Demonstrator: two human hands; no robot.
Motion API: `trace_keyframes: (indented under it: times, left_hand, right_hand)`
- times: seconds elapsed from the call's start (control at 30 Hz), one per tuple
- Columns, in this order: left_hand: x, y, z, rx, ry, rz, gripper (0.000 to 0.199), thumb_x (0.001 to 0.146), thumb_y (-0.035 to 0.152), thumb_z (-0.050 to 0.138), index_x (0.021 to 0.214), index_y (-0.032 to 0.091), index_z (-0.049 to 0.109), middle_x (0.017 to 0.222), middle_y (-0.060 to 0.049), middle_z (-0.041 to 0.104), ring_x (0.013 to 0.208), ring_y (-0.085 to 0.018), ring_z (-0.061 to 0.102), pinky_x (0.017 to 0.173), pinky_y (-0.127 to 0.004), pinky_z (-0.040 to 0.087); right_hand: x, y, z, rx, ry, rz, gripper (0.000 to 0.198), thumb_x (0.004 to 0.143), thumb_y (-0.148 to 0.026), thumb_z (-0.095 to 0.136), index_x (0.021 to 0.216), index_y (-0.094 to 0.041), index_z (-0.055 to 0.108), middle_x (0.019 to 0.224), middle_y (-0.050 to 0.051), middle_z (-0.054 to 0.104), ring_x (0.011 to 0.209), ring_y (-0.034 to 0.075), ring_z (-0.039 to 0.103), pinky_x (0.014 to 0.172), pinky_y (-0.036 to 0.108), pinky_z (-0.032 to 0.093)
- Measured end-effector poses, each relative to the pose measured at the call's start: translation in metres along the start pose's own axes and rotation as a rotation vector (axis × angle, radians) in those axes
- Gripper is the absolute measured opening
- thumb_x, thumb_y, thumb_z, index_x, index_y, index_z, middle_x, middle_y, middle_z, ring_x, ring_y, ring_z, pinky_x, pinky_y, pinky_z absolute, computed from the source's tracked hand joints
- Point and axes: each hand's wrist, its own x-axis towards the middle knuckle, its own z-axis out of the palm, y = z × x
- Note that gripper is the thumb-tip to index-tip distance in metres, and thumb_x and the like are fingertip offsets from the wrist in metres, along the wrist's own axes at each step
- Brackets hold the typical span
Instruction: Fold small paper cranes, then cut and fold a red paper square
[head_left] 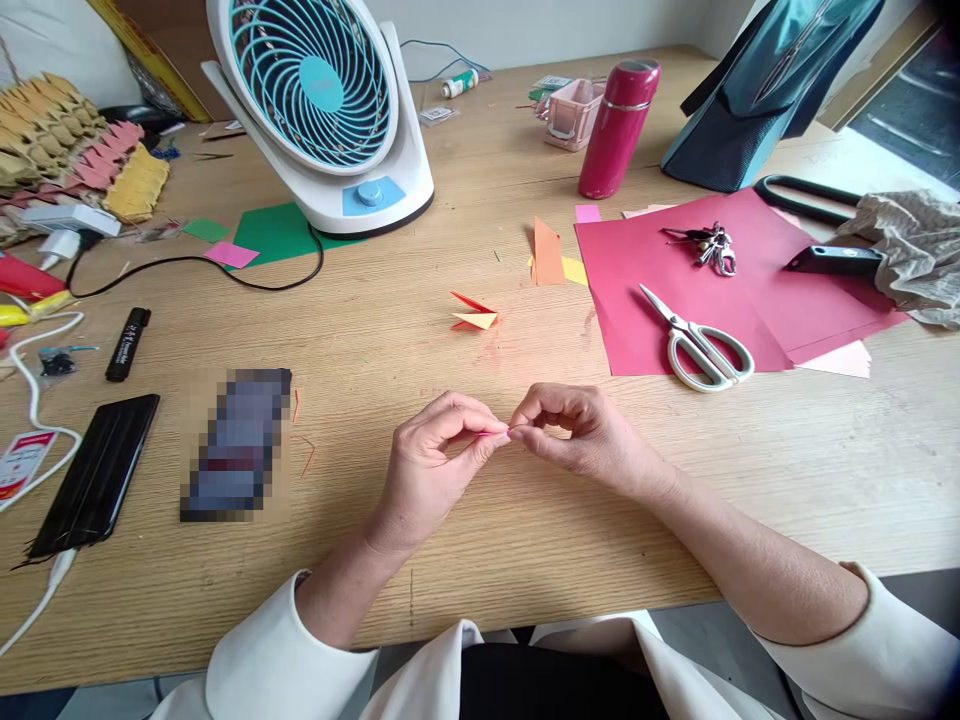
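My left hand (pixel 439 455) and my right hand (pixel 574 435) meet over the front middle of the table, fingertips almost touching. Between them is a small piece of pink paper (pixel 493 433), pinched by thumb and finger on both sides. Most of the paper is hidden by the fingers, so its folded shape cannot be made out. Just beyond the hands lie small folded paper pieces (pixel 477 318) in orange-red and pale yellow. Farther right, white-handled scissors (pixel 701 345) rest partly on large red paper sheets (pixel 622 290).
A white fan (pixel 322 110) stands at the back left on green paper (pixel 266 232). Behind the red sheets are a magenta flask (pixel 619 130) and a teal bag (pixel 739 120). Keys (pixel 709 245) lie on the sheets. To the left are a blurred phone (pixel 238 450), a black power bank (pixel 97 475) and a marker (pixel 128 344).
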Motion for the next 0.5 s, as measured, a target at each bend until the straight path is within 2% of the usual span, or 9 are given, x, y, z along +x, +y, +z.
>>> trace_keyframes:
  times: [0.5]
  left_hand:
    - [0.0036, -0.0033, 0.0003, -0.048, -0.038, -0.035, 0.007, 0.085, 0.014, 0.072, 0.08, 0.018, 0.069, 0.08, -0.003, 0.064, 0.075, -0.012, 0.063, 0.065, -0.022, 0.052]
  right_hand:
    - [-0.0008, 0.0018, 0.0021, 0.002, 0.006, 0.061, 0.009, 0.083, -0.025, 0.067, 0.08, -0.016, 0.065, 0.068, -0.001, 0.062, 0.059, 0.01, 0.051, 0.055, 0.023, 0.039]
